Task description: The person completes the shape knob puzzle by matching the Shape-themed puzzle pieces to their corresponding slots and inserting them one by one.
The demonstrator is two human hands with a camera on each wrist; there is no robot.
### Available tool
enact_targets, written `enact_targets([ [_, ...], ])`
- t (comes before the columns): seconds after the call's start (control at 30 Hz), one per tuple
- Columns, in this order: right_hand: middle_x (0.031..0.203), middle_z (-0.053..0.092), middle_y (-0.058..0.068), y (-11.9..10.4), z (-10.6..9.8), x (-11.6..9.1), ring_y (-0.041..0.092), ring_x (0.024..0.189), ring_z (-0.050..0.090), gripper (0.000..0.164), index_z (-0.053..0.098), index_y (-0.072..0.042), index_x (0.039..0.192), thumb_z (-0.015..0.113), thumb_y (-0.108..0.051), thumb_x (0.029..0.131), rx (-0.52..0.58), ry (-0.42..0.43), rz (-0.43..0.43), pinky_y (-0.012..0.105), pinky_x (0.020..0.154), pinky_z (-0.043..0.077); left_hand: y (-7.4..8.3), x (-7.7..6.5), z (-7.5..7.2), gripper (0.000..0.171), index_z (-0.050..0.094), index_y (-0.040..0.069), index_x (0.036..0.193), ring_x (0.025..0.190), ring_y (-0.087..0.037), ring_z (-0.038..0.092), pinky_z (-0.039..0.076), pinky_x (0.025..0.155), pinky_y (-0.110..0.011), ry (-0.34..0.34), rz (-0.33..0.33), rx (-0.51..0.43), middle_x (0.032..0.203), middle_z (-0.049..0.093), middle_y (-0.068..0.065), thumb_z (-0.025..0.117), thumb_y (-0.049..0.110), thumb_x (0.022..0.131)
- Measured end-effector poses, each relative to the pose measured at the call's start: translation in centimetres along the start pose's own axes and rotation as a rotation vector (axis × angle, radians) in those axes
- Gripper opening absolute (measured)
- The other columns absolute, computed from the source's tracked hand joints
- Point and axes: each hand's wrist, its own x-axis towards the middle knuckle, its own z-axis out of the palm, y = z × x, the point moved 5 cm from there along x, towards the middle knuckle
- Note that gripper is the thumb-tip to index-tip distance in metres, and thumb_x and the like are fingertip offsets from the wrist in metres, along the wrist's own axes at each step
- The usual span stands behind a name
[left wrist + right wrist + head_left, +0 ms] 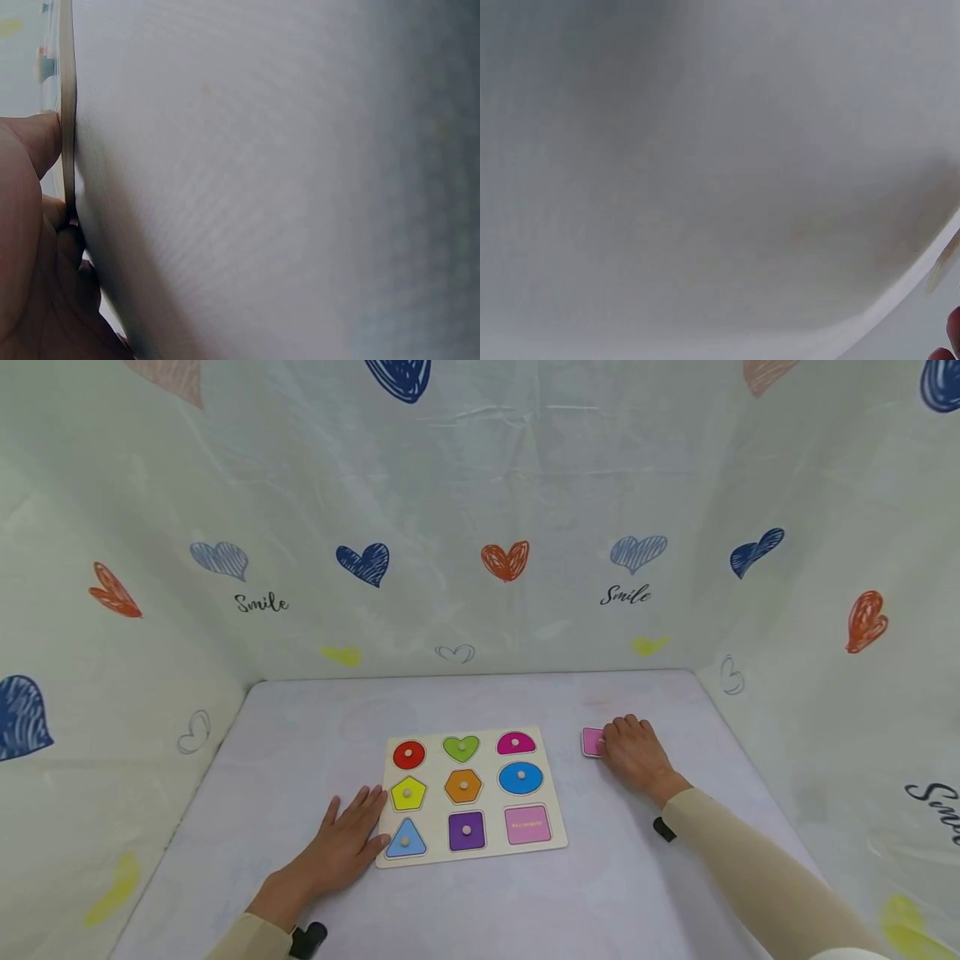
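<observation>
A wooden shape puzzle board (552, 793) lies on the table, bearing knobbed pieces in several colours. Its lower right slot (528, 824) is a bare pink printed rectangle. My left hand (337, 847) rests flat at the board's left edge, fingers spread, thumb beside the blue triangle (407, 842). In the left wrist view the thumb (46, 139) touches the board edge (68, 112). Right of the board, my right hand (637, 756) pinches the pink rectangular puzzle piece (591, 742) from above, covering its right part. In the right wrist view only fingertips (954, 330) show at the corner.
A white cloth covers the table (315, 718). A heart-printed curtain (450, 485) encloses the back and both sides. Dark wrist straps (308, 939) sit at both sleeves.
</observation>
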Motion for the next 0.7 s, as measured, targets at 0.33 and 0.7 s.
enact_targets([
  [0.33, 0.084, 0.059, 0.010, -3.3, -0.7, 0.2, 0.029, 0.084, 0.052, 0.021, 0.063, -0.001, 0.092, 0.073, -0.019, 0.098, -0.017, 0.089, -0.072, 0.040, 0.075, 0.045, -0.1, 0.0, 0.0, 0.078, 0.029, 0.005, 0.166, 0.163, -0.040, 0.019, 0.002, 0.129, -0.069, 0.005, 0.003, 0.012, 0.173, 0.029, -0.017, 0.061, 0.041, 0.105],
  [0.7, 0.090, 0.064, 0.009, -6.4, -1.6, -0.3, 0.025, 0.087, 0.054, 0.025, 0.067, -0.003, 0.098, 0.077, -0.025, 0.097, -0.042, 0.115, -0.144, 0.036, 0.075, 0.048, 0.2, -0.1, -0.2, 0.078, 0.030, 0.004, 0.166, 0.162, -0.041, 0.019, 0.002, 0.128, -0.070, -0.014, -0.002, 0.000, 0.172, 0.030, -0.018, 0.061, 0.041, 0.105],
])
